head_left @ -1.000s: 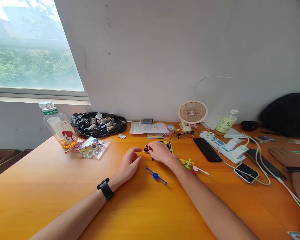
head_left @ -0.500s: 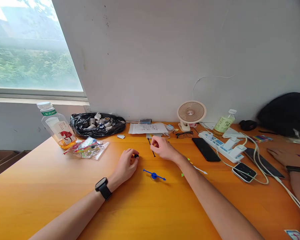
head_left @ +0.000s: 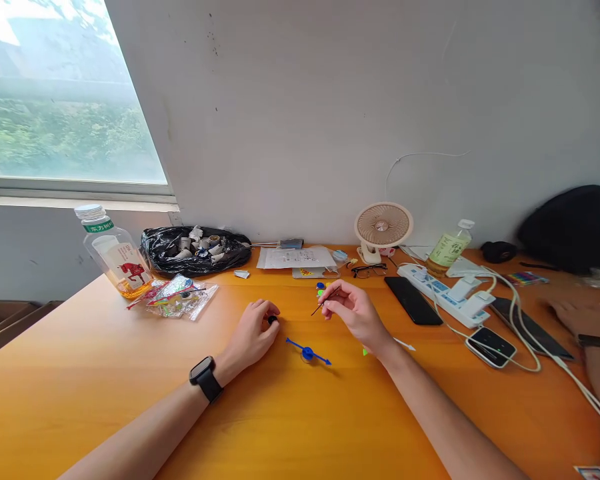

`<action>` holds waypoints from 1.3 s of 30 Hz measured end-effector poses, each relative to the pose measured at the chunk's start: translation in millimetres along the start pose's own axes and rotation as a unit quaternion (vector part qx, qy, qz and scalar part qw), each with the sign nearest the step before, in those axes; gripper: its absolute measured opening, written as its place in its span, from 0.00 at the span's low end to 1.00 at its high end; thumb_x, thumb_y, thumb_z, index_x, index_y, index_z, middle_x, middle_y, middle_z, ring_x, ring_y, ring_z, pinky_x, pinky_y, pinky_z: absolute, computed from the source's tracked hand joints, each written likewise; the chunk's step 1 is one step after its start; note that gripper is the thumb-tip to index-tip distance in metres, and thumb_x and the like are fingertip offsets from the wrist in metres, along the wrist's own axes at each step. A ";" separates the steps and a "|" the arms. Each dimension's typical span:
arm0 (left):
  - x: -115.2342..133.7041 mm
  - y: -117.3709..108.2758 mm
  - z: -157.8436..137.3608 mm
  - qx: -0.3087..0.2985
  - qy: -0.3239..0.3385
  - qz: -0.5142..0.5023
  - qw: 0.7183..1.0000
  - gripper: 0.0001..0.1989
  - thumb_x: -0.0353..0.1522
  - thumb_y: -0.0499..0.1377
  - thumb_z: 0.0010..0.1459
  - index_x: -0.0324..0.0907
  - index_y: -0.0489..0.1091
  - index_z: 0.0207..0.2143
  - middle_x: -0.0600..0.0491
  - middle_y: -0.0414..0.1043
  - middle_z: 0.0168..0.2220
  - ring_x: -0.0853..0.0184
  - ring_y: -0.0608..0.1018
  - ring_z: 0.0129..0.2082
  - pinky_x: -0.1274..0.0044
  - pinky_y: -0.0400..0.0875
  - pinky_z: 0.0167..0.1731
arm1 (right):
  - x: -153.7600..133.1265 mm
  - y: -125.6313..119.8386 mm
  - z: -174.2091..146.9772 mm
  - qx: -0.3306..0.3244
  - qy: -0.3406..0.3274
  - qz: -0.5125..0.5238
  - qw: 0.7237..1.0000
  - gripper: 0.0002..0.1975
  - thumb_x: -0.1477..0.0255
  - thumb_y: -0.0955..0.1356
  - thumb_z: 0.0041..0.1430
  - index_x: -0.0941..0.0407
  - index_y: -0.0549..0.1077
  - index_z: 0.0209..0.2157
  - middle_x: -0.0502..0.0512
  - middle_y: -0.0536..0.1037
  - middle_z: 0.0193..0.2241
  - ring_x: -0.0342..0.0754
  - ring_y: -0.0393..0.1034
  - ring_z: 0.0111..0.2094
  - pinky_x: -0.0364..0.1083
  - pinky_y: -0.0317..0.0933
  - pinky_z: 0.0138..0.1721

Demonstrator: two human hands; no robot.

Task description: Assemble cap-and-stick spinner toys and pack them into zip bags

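Note:
Resting on the table, my left hand (head_left: 254,331) has its thumb and fingers closed around a small black round piece (head_left: 273,320). My right hand (head_left: 357,315) is raised a little over the table and pinches a thin black stick (head_left: 317,310), its near tip slanting down to the left. Between my forearms lies a blue arrow-shaped pointer (head_left: 308,353) with a round hub at its middle. Behind my right hand are small blue and green round pieces (head_left: 321,287). A green piece (head_left: 365,351) and a white arrow (head_left: 405,344) show beside my right wrist, partly hidden by it.
A bottle (head_left: 117,257), a clear bag of plastic parts (head_left: 183,297) and a black bag of scraps (head_left: 155,253) stand left. Papers (head_left: 295,257), a fan (head_left: 383,225), a phone (head_left: 413,300) and a power strip (head_left: 447,297) line the back and right. Another person's hand (head_left: 575,317) is far right.
My right hand has lifted the black stick from the table and brought it nearer and to the right. The left hand keeps its place with the black round piece.

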State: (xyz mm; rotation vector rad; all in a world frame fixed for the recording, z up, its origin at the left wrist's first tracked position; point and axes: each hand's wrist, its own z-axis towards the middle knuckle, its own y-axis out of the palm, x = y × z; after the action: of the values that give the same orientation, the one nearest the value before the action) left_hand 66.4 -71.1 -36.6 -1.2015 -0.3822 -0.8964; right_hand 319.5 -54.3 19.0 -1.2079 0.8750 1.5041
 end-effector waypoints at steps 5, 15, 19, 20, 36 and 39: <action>-1.0 0.5 -0.7 -0.004 0.004 -0.001 1.000 0.06 0.29 0.55 0.61 0.43 0.71 0.39 0.48 0.74 0.40 0.57 0.75 0.41 0.68 0.71 0.42 | 9.4 8.5 -2.3 -0.016 0.052 0.056 0.997 0.12 0.67 0.74 0.55 0.56 0.72 0.38 0.52 0.79 0.34 0.44 0.73 0.29 0.45 0.70 0.32; -0.2 0.1 -0.9 -0.015 0.006 0.008 1.000 0.06 0.30 0.55 0.63 0.43 0.72 0.39 0.47 0.74 0.40 0.56 0.74 0.41 0.66 0.70 0.43 | 17.3 18.1 -11.8 -0.056 0.070 0.094 0.991 0.10 0.69 0.76 0.55 0.56 0.73 0.34 0.53 0.80 0.35 0.44 0.75 0.31 0.45 0.72 0.36; -0.4 0.0 -1.4 -0.016 0.009 0.010 1.000 0.06 0.30 0.55 0.63 0.43 0.72 0.39 0.47 0.74 0.40 0.56 0.75 0.42 0.66 0.70 0.44 | 12.7 21.3 -16.0 -0.078 0.053 0.067 0.993 0.10 0.66 0.75 0.59 0.56 0.74 0.35 0.52 0.79 0.32 0.44 0.75 0.30 0.45 0.72 0.35; -0.4 0.1 -1.5 -0.017 0.011 0.011 1.000 0.06 0.30 0.55 0.63 0.43 0.72 0.39 0.47 0.74 0.40 0.56 0.75 0.42 0.66 0.70 0.44 | 10.7 22.5 -17.5 -0.087 0.049 0.056 0.993 0.09 0.66 0.75 0.59 0.56 0.74 0.35 0.52 0.79 0.31 0.45 0.75 0.30 0.45 0.71 0.35; -0.4 0.2 -0.7 -0.017 0.015 0.013 1.000 0.07 0.30 0.55 0.64 0.44 0.73 0.39 0.47 0.74 0.41 0.56 0.75 0.42 0.66 0.71 0.43 | 9.4 13.5 -22.4 -0.122 0.053 -0.203 0.970 0.04 0.77 0.67 0.55 0.55 0.73 0.31 0.50 0.78 0.28 0.45 0.75 0.29 0.42 0.69 0.32; 0.0 -0.7 -1.3 -0.020 0.015 0.010 1.000 0.07 0.30 0.55 0.64 0.44 0.73 0.39 0.47 0.74 0.41 0.56 0.75 0.42 0.66 0.71 0.43 | 13.1 2.5 -15.9 -0.096 0.082 -0.206 0.970 0.02 0.75 0.68 0.54 0.55 0.72 0.31 0.50 0.77 0.26 0.46 0.75 0.27 0.42 0.69 0.29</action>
State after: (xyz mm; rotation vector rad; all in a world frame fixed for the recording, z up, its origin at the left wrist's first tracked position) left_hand 65.6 -72.4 -36.5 -1.2256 -0.3285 -0.9065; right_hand 320.9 -66.6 2.3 -1.5654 0.5456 1.1806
